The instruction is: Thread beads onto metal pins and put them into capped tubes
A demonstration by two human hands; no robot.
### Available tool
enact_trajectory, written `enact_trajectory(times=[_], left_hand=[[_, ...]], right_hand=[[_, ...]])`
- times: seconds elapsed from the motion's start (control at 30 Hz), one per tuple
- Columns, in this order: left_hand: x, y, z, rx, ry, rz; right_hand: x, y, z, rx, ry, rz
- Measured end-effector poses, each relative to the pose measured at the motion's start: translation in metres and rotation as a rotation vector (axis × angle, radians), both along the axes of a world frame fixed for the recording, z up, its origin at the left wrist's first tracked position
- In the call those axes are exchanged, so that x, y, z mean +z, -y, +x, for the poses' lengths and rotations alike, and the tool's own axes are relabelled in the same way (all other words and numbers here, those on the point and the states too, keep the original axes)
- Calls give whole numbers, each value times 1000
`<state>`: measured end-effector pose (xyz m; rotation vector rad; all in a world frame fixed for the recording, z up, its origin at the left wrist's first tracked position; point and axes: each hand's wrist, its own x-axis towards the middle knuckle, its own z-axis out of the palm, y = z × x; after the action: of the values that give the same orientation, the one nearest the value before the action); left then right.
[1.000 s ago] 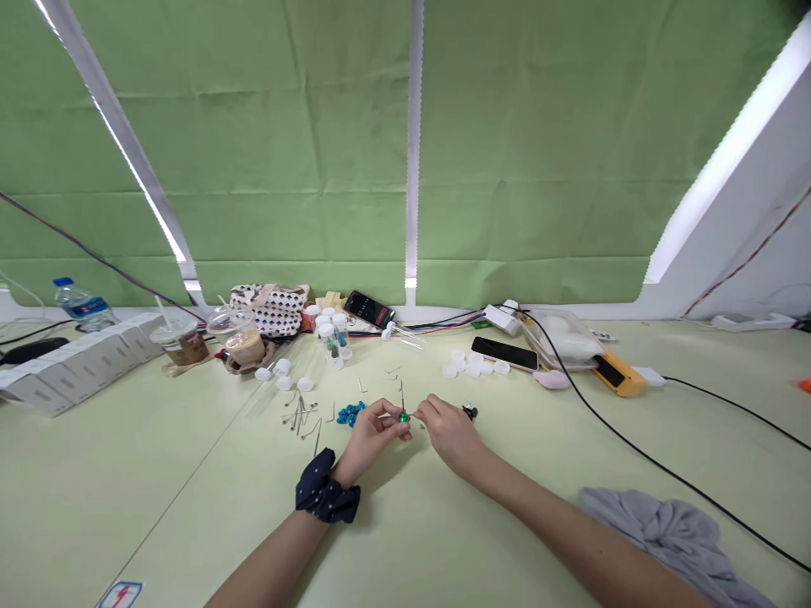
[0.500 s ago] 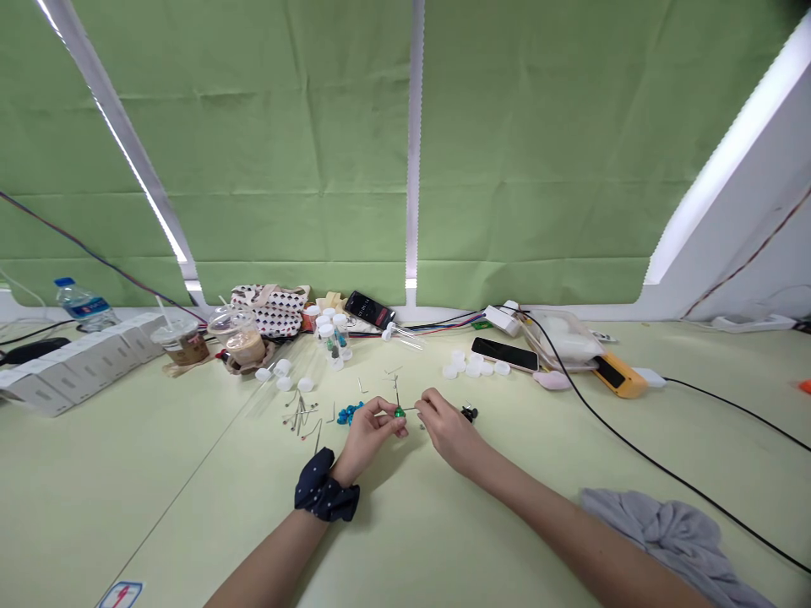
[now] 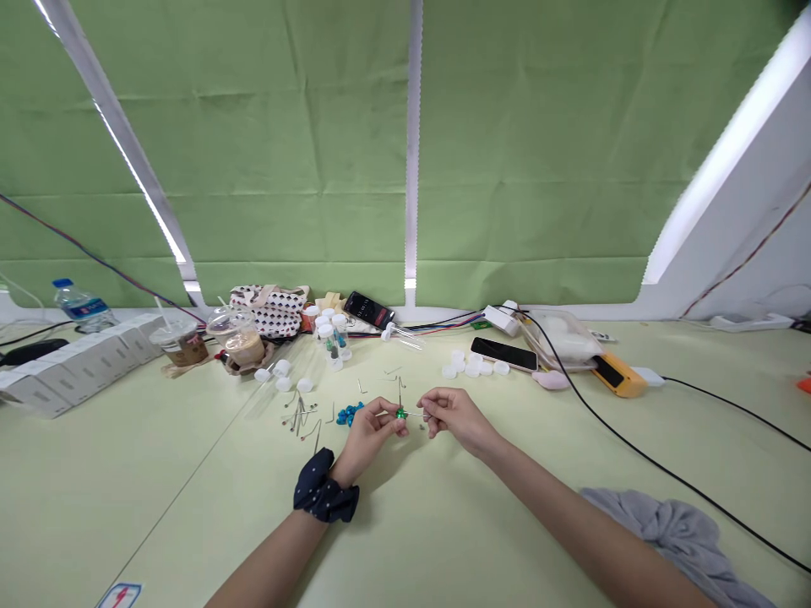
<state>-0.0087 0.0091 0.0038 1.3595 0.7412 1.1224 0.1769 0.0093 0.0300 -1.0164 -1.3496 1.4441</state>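
My left hand (image 3: 368,435), with a dark polka-dot scrunchie (image 3: 323,490) at the wrist, pinches a small shiny green metal piece (image 3: 401,414). A thin metal rod (image 3: 400,393) with a hooked top stands up from that piece. From the right, my right hand (image 3: 461,420) grips a slim metal key (image 3: 414,415) between its fingertips, and the key's tip meets the green piece's side. Small blue metal pieces (image 3: 348,414) lie beside my left hand. Further left are several thin bent rods (image 3: 300,414) and a small L-shaped key (image 3: 331,412).
White caps (image 3: 472,365), a phone (image 3: 505,354) and an orange device (image 3: 617,376) lie behind on the right. A black cable (image 3: 608,427) crosses the right side. Clear tubes (image 3: 329,342), drink cups (image 3: 244,348) and white boxes (image 3: 69,371) stand at the left.
My right hand has shifted slightly right and its fingers have moved along the key, showing more of it. The black pieces beside it are now covered. My left hand has barely moved.
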Motion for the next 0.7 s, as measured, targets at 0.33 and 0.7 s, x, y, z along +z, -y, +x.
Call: enact_trajectory(times=[0.33, 0.7], left_hand=[[-1, -2, 0, 18, 3, -9], [-3, -1, 2, 12, -13, 8]], right_hand=[[2, 4, 1, 23, 192, 128], [-2, 14, -8, -174, 853, 686]])
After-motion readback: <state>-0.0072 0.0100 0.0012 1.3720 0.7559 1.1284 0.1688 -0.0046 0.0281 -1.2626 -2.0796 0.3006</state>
